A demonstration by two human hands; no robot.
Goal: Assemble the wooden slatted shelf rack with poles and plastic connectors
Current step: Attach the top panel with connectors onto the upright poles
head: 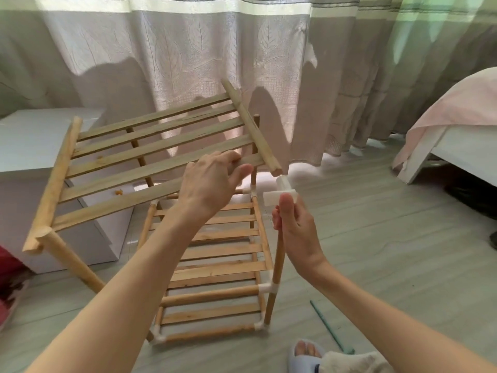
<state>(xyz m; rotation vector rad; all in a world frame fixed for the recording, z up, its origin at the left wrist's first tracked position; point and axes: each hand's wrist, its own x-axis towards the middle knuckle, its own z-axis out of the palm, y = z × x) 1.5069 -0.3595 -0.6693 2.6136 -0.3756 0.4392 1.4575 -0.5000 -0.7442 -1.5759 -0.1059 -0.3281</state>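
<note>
A loose wooden slatted shelf panel (139, 154) hangs tilted in the air above the rack. My left hand (212, 181) grips its nearest slat close to the right-hand side rail. That rail's round end (275, 170) sits just above a white plastic connector (282, 192). The connector caps an upright pole (278, 259), and my right hand (295, 227) grips that pole's top with the thumb against the connector. Below stands the part-built rack with two lower slatted shelves (223, 254) joined by white corner connectors (267, 288). A far pole (255, 146) rises behind the panel.
A white cabinet (32, 146) stands at the left behind the panel. Curtains hang along the back. A bed with a pink cover (454, 114) is at the right. A thin green stick (328, 327) lies on the floor beside my slippered foot (306, 354).
</note>
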